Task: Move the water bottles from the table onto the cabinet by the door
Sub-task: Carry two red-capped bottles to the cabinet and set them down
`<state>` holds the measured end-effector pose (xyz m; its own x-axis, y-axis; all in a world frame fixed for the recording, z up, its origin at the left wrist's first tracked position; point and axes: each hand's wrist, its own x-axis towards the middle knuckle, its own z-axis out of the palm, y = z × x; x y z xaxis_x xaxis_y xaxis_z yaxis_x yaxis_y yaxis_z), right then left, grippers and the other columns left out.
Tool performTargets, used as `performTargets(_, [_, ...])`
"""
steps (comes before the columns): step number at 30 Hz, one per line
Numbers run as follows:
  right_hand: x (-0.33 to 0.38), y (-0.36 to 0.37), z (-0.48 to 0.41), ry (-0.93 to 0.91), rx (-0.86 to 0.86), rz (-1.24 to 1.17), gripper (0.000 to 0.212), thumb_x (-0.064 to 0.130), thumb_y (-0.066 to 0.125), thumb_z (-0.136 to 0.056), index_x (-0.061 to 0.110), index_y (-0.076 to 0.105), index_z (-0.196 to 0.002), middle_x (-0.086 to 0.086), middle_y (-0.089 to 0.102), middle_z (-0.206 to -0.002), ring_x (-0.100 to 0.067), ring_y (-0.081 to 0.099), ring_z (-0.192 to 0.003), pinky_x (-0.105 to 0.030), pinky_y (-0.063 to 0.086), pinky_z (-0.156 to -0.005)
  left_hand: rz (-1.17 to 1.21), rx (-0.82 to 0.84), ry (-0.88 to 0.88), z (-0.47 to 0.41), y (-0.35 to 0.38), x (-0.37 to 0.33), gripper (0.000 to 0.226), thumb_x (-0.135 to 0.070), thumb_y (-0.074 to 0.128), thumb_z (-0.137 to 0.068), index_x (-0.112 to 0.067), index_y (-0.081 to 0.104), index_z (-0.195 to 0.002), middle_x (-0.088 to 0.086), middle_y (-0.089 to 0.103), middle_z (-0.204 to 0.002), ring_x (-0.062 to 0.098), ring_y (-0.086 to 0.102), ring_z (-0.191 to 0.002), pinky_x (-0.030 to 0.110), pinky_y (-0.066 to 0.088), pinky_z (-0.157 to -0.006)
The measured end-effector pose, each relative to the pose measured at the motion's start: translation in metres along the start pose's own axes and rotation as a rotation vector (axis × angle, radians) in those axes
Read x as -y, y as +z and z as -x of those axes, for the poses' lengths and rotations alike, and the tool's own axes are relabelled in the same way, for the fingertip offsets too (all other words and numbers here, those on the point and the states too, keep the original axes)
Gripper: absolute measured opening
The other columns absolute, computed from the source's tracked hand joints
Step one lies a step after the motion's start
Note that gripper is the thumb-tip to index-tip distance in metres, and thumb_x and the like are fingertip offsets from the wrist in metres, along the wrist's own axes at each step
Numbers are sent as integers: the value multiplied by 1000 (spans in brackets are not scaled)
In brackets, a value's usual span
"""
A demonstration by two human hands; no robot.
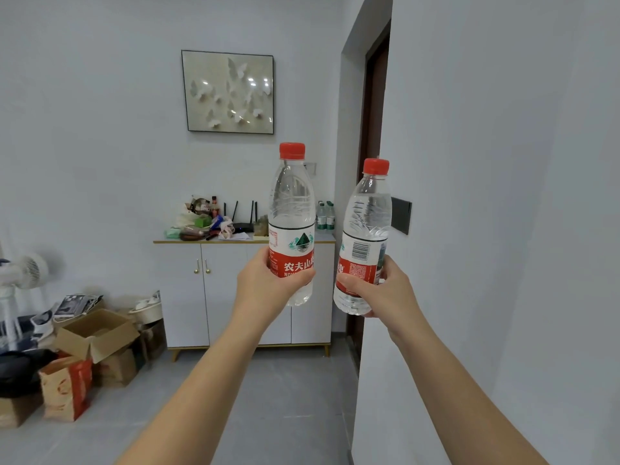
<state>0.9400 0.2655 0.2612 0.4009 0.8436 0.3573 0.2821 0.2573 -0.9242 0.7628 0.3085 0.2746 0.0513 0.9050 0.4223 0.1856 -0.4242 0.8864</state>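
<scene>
My left hand (pixel 265 283) grips a clear water bottle (pixel 291 209) with a red cap and red label, held upright in front of me. My right hand (pixel 382 290) grips a second red-capped water bottle (pixel 367 223), tilted slightly left. Both are raised in the air, arms stretched forward. Ahead stands the white cabinet (pixel 221 290) against the far wall, beside a dark doorway (pixel 372 135). On its right end stand green-labelled bottles (pixel 325 216), partly hidden behind my left bottle.
The cabinet top's left and middle hold clutter (pixel 201 223) and a black router (pixel 241 223). Cardboard boxes (pixel 97 333), paper bags (pixel 67 384) and a white fan (pixel 23 273) crowd the floor at left. A white wall (pixel 486 229) juts out at right. Grey floor lies ahead.
</scene>
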Motion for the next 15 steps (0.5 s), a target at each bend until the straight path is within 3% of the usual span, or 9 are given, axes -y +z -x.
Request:
performTargets(5, [-27, 14, -52, -3, -13, -17, 61, 29, 81, -77, 30, 48, -129, 14, 58, -109, -12, 60, -102, -35, 56, -87, 4, -13, -5, -48, 17, 29, 61, -26, 85, -70, -25, 55, -124, -15, 60, -100, 4, 58, -91, 26, 51, -79])
performTargets(9, [-57, 28, -106, -28, -14, -42, 56, 30, 82, -75, 37, 47, -117, 22, 56, -100, -4, 59, -92, -16, 48, -71, 3, -30, -22, -94, 41, 60, 62, -26, 84, -71, -24, 54, -125, -10, 62, -107, 12, 60, -99, 35, 55, -87])
performTargets(13, [-87, 43, -170, -30, -7, -28, 61, 30, 84, -73, 33, 51, -125, 16, 61, -110, -7, 61, -99, -26, 54, -84, 3, -71, -43, -148, 66, 91, 59, -26, 86, -68, -25, 56, -120, -8, 65, -107, 11, 62, -98, 30, 54, -83])
performTargets(15, [-97, 49, -201, -23, 2, -30, 60, 28, 84, -74, 33, 50, -123, 20, 59, -104, -4, 60, -94, -22, 52, -81, -4, -84, -54, -176, 76, 100, 55, -26, 86, -69, -27, 55, -115, -9, 65, -106, 10, 62, -97, 26, 53, -80])
